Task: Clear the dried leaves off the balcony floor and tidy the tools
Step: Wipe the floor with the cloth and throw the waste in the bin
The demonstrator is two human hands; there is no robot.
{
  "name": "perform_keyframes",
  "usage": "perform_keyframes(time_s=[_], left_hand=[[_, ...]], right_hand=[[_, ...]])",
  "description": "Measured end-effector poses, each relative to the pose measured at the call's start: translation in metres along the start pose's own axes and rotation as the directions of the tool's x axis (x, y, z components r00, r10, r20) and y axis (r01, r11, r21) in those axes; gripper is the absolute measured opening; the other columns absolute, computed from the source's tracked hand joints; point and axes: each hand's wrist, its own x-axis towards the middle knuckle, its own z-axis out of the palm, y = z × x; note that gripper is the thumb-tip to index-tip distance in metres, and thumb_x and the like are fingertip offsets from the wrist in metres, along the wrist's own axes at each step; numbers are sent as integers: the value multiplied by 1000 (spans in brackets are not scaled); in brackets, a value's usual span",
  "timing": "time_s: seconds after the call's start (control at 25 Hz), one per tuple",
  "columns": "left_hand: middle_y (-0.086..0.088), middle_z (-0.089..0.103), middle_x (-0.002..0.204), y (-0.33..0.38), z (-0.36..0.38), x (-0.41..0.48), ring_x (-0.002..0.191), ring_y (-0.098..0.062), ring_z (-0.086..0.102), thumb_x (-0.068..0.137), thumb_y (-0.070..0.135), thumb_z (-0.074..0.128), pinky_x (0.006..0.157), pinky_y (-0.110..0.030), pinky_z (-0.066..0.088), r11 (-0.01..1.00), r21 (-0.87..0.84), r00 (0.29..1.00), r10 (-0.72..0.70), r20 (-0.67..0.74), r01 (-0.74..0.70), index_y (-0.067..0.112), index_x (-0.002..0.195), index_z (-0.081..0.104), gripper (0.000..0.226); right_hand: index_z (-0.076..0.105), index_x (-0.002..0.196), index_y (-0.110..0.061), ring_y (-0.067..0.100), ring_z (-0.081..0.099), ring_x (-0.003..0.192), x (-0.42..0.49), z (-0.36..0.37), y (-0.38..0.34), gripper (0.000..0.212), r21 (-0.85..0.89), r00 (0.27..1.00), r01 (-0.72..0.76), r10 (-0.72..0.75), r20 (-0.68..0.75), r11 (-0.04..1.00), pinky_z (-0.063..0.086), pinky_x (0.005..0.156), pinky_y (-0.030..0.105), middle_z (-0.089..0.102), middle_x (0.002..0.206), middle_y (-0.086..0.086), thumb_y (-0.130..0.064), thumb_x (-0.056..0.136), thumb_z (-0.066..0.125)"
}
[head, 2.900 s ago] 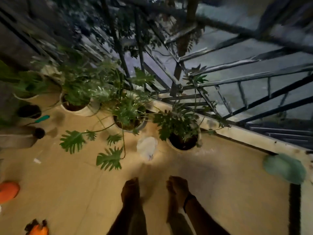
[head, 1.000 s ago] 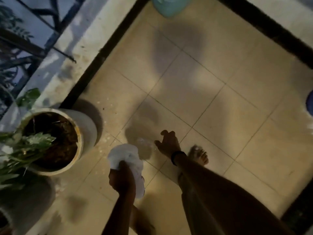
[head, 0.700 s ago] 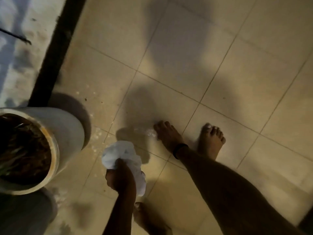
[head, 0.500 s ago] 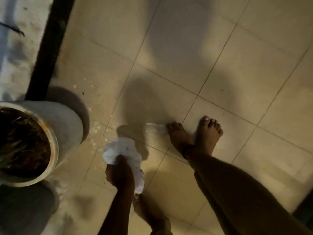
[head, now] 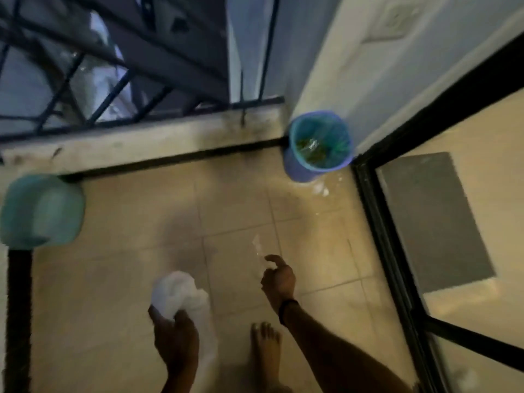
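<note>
Head view has swung up off the tiles by the plant pot. The pot is out of frame and the balcony corner is in.

- blue bin [head: 300, 171]: now in shot, standing on the floor [head: 232, 199] in the wall corner. Liner is in, and there's greenish-brown leaf litter [head: 313, 150] already inside.
- right hand [head: 279, 279]: half a second ago it was down at tile level next to the clear scrap [head: 256, 248]. Now it's raised with the scrap sticking up from the fingertips, well short of the bin. Thumb and fingers look closed on the scrap's lower end, index hooked. It's blurry, so the pinch is my read.
- left hand [head: 175, 336]: farther from the bin than the right. Fingers are wrapped round the white bundle [head: 177, 290], same grip as before.

My read:
- Scrap pickup is done and both hands are loaded, so next is walk to the bin and drop.
- The scrap is light and could flutter, so release it low inside the rim.
- white flecks [head: 320, 190] on the tiles just beside the bin base still need picking up.
- I can't make out any dried leaves on the floor in this blur.
- No tools identifiable. There's a teal object [head: 42, 211] well away from the bin along the ledge, can't tell what it is.
</note>
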Motion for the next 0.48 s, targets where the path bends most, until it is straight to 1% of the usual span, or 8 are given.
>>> perform_keyframes(time_s=[0.04, 0.08, 0.12, 0.16, 0.24, 0.32, 0.4, 0.48], left_hand=[[-34, 50, 139, 36, 8, -6, 123, -52, 51, 91, 35, 42, 102, -56, 42, 996, -23, 994, 89, 62, -88, 7, 153, 33, 69], [-32, 50, 140, 79, 15, -11, 125, -50, 50, 94, 28, 45, 104, -54, 41, 986, -64, 981, 161, 104, -155, 5, 150, 38, 61], [-30, 51, 139, 123, 29, -11, 125, -47, 50, 93, 24, 46, 103, -52, 42, 968, -99, 959, 243, 146, -230, 5, 146, 45, 56], [-28, 54, 135, 169, 43, -12, 122, -45, 52, 88, 25, 45, 101, -51, 44, 953, -149, 934, 291, 208, -264, 5, 141, 52, 57], [-20, 59, 131, 245, 74, -21, 120, -37, 55, 81, 26, 44, 100, -48, 47, 906, -246, 873, 406, 270, -345, 8, 135, 59, 59], [-13, 60, 135, 296, 115, -22, 123, -31, 55, 90, 22, 52, 103, -45, 46, 837, -333, 797, 529, 291, -435, 11, 135, 60, 47], [-11, 59, 137, 347, 155, -24, 125, -29, 54, 97, 16, 57, 103, -47, 47, 793, -371, 734, 598, 322, -484, 14, 134, 60, 37], [-11, 58, 138, 385, 200, -22, 126, -29, 54, 97, 15, 56, 103, -46, 48, 740, -380, 649, 671, 357, -556, 13, 134, 60, 37]], right_hand=[[68, 100, -31, 24, 67, 68, 7, -29, -25, 29, 144, 1000, -19, 19, 1, 989, 61, 61, 39, 69, 89, 13, -14, 89, 47], [70, 100, -20, 23, 66, 64, 11, -62, -54, 26, 240, 998, -55, 54, 14, 969, 60, 58, 34, 70, 86, 14, -7, 92, 49], [71, 99, -12, 23, 67, 64, 23, -88, -78, 23, 314, 995, -89, 101, -23, 945, 60, 58, 32, 71, 85, 14, -3, 92, 52], [72, 99, -9, 24, 69, 67, 38, -117, -103, 21, 392, 988, -106, 142, -64, 914, 61, 62, 32, 72, 84, 13, -2, 91, 54], [72, 99, -10, 25, 72, 75, 80, -157, -132, 21, 474, 973, -101, 187, -138, 875, 62, 71, 35, 72, 86, 10, -3, 87, 56], [71, 100, -10, 26, 72, 80, 120, -179, -159, 20, 532, 957, -117, 238, -165, 839, 59, 75, 34, 71, 87, 7, -7, 87, 56], [74, 97, -8, 27, 71, 81, 160, -194, -177, 21, 526, 934, -80, 248, -256, 847, 56, 71, 31, 71, 83, 6, -10, 86, 57], [76, 95, -11, 25, 67, 81, 204, -198, -194, 23, 327, 948, -49, 147, -284, 944, 49, 63, 25, 71, 84, 6, -11, 85, 55]])
